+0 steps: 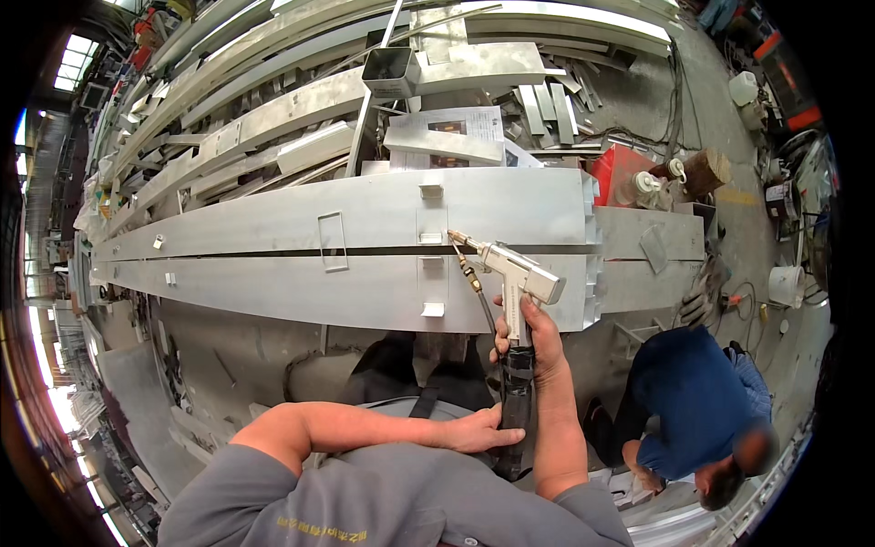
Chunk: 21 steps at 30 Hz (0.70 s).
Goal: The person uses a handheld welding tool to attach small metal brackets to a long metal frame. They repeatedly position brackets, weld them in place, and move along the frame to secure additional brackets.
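Observation:
My right hand (pixel 542 339) is wrapped round the grip of a silver, pistol-shaped welding gun (pixel 521 272) with a copper-coloured nozzle and a thin feed hose along its side. The nozzle tip meets the edge of a small bracket (pixel 432 238) on the far silver metal panel (pixel 510 205). Below the grip, my left hand (pixel 478 430) closes on the thick black-wrapped cable (pixel 518 392), close to my body. Another small bracket (pixel 432 310) stands on the near metal panel (pixel 365 296). A narrow dark gap runs between the two panels.
Long metal profiles (pixel 301 105) lie piled beyond the panels, with an open square tube (pixel 392 73) among them. A thin rectangular frame (pixel 333 242) rests across the gap. A red container (pixel 620 173) stands right. At lower right a person in blue (pixel 688 401) bends low.

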{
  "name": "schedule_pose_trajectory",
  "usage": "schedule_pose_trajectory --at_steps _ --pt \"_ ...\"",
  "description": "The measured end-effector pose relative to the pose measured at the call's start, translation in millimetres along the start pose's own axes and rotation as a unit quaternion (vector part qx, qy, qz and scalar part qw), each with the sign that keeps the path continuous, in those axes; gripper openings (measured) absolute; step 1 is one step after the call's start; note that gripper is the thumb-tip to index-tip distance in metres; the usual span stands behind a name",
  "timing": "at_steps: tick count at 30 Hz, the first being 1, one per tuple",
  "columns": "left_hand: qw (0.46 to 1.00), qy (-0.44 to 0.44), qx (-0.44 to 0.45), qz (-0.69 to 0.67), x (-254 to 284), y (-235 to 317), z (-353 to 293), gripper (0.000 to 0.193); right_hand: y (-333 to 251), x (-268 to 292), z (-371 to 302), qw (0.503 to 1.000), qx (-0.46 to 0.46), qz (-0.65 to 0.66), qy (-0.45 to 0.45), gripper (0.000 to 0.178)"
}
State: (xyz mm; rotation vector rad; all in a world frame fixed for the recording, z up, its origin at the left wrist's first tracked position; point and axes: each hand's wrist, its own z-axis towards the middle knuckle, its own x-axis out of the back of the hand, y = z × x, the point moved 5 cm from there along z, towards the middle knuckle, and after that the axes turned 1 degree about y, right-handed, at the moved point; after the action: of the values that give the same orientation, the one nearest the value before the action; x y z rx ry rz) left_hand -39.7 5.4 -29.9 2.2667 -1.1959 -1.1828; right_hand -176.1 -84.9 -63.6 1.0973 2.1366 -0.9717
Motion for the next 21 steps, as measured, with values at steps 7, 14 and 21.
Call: schedule_pose_trajectory --at_steps 7,14,21 --pt "0.999 0.002 0.022 0.036 3 1 -10 0.065 11 -2 1 1.000 -0.006 0.006 0.004 0.050" --pt "0.998 -0.002 0.024 0.053 -1 3 -7 0.072 8 2 -4 1.000 -0.007 -0.006 0.008 0.049" --pt "0.998 0.008 0.005 0.060 1 -8 -3 0.074 12 5 -1 1.000 -0.017 -0.001 0.010 0.052"
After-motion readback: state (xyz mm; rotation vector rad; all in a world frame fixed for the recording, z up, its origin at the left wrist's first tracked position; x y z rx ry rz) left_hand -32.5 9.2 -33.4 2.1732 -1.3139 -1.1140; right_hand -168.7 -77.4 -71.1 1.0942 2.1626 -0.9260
